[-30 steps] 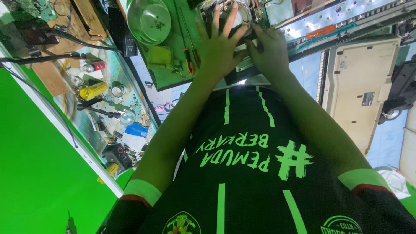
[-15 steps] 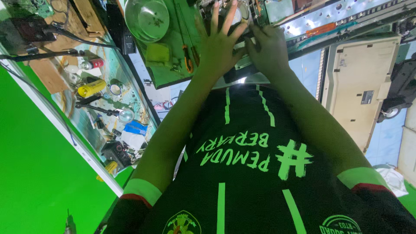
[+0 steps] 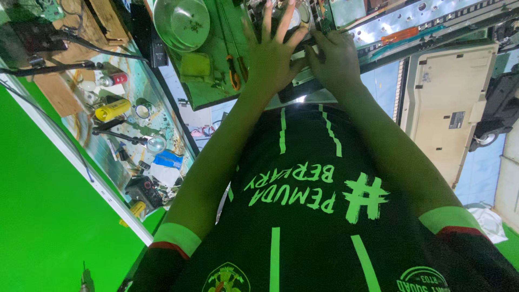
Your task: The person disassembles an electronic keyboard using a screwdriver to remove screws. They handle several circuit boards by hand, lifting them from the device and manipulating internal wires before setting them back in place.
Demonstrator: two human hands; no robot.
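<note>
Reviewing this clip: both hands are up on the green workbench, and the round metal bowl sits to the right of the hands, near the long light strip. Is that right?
Not quite. In the head view the round metal bowl lies to the left of the hands, not the right. The left hand and right hand do rest on the green workbench, and the long light strip runs off to their right.
</note>
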